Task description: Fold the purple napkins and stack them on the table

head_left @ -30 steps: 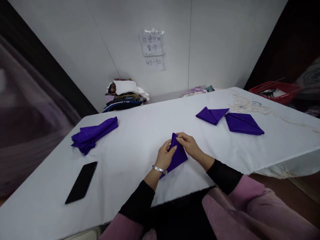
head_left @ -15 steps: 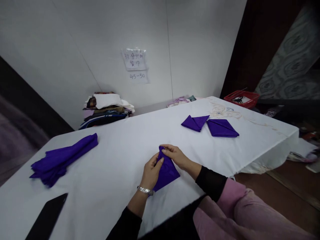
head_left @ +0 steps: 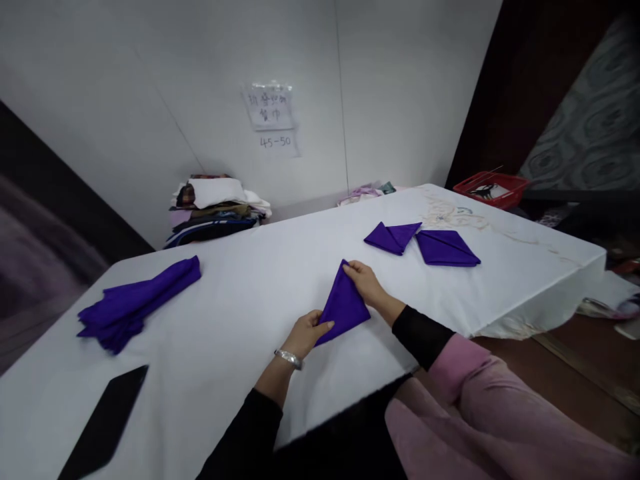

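A purple cloth napkin (head_left: 346, 307), folded into a pointed shape, is held between my two hands over the white tablecloth. My left hand (head_left: 306, 333) pinches its lower left corner, thumb on top. With thumb and fingers, my right hand (head_left: 364, 281) grips the napkin near its top point. Farther back on the right lie two folded purple napkins, one with a notched top (head_left: 393, 238) and one flatter (head_left: 447, 249). At the left, a loose bunch of purple cloth (head_left: 140, 303) rests on the table.
A flat black object (head_left: 105, 423) lies at the near left of the white-covered table (head_left: 225, 373). Piled clothes (head_left: 215, 207) stand beyond the far edge by the wall. A red basket (head_left: 493, 191) sits past the far right corner. Handwritten signs (head_left: 273, 120) hang on the wall.
My hands have moved apart: the right stays at the napkin's top point, while the left has slid down to the lower left corner. The napkin now lies flatter and wider. The view has tilted slightly.
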{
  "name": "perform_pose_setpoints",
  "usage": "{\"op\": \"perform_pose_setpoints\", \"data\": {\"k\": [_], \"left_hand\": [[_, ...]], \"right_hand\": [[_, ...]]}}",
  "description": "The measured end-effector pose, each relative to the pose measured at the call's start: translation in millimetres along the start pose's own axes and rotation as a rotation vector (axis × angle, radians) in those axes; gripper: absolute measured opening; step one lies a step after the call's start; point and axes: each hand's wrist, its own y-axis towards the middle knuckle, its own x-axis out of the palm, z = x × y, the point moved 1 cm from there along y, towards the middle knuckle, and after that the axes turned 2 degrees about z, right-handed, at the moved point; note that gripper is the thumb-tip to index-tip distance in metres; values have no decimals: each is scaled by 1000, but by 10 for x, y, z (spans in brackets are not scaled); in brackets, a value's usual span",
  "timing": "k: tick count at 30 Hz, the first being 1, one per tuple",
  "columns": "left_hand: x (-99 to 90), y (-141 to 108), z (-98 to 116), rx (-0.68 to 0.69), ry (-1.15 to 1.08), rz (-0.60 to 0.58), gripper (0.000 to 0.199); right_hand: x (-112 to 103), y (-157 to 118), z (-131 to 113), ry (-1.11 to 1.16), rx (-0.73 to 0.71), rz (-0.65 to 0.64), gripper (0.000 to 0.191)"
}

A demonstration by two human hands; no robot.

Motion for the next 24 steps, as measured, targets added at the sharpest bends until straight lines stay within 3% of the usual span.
{"op": "perform_pose_setpoints", "data": {"k": [3,5,14,24], "left_hand": [[-39,-25,-104,-109,-5,13,39],[-55,-53,-135,-96,-59,58,41],[8,-220,-28,235,-275,353,51],[110,-352,-3,465,-81,469,40]], "right_hand": [[-115,121,-7,28,-14,53,28],[-175,166,-16,44,-25,87,29],[-318,149,-58,269,-105,171,33],[-301,36,-191,273,-236,230,31]]}}
